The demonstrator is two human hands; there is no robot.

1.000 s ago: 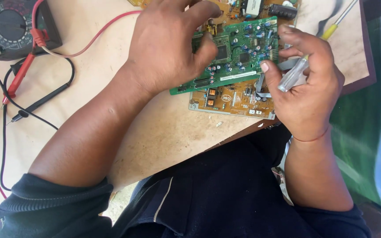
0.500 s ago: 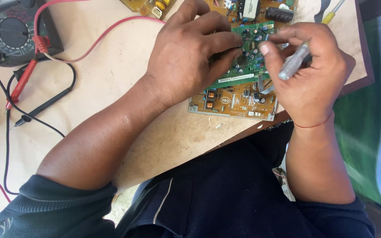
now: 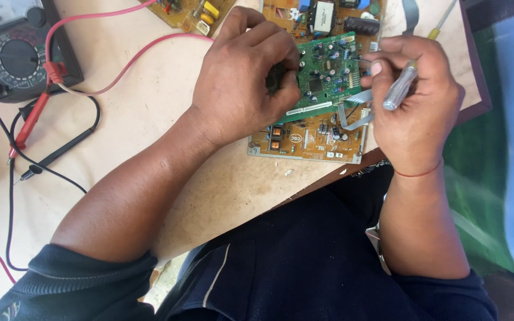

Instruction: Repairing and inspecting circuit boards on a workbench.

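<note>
My left hand [image 3: 246,77] grips the left edge of a small green circuit board [image 3: 327,74], held tilted above a larger tan circuit board [image 3: 310,138] that lies on the table. My right hand [image 3: 414,107] is closed around a screwdriver with a clear handle [image 3: 398,90], at the green board's right edge. A grey ribbon cable [image 3: 352,116] runs from the green board down to the tan one.
An analog multimeter [image 3: 16,50] sits at the far left with a red probe [image 3: 28,125] and a black probe [image 3: 60,151] and their leads lying on the pale table [image 3: 150,107]. Another tan board [image 3: 188,12] lies at the top. A yellow-handled tool [image 3: 438,24] sits at top right.
The view has drifted, so both hands and the boards sit lower in the frame. My right hand has lifted the screwdriver up to the green board's right edge.
</note>
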